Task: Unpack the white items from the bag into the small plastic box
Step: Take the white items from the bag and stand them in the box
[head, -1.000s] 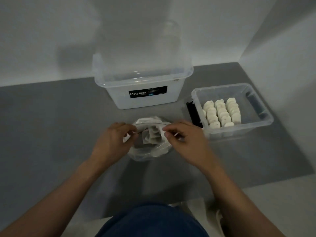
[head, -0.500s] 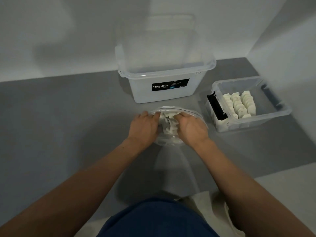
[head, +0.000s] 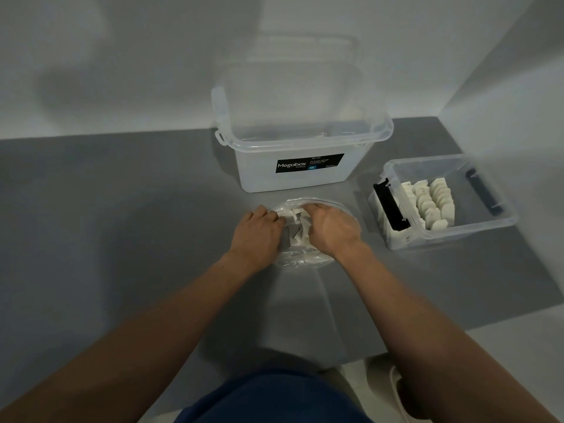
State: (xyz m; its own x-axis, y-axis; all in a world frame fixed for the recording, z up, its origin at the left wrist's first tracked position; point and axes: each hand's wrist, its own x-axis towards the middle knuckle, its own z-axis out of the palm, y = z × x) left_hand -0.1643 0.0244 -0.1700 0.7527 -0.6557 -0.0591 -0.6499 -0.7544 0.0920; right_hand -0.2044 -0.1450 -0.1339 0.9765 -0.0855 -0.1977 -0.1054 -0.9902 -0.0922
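A clear plastic bag (head: pixel 293 259) lies on the grey mat, with crumpled white items (head: pixel 297 228) showing in its open mouth. My left hand (head: pixel 256 232) grips the bag's left rim. My right hand (head: pixel 331 227) reaches into the mouth from the right, fingers curled down among the white items; its fingertips are hidden. To the right stands the small clear plastic box (head: pixel 488 227) with black handles, holding several white items (head: pixel 433 203) in neat rows.
A large clear Megabox tub (head: pixel 293 175) stands just behind the bag, its lid leaning against the wall. The grey mat (head: pixel 122 224) ends at a pale floor on the near right. Walls close the back and right side.
Both hands went from pinching the bag's rim to pressing down into its mouth. The camera view shifted, so the bag and boxes appear further right.
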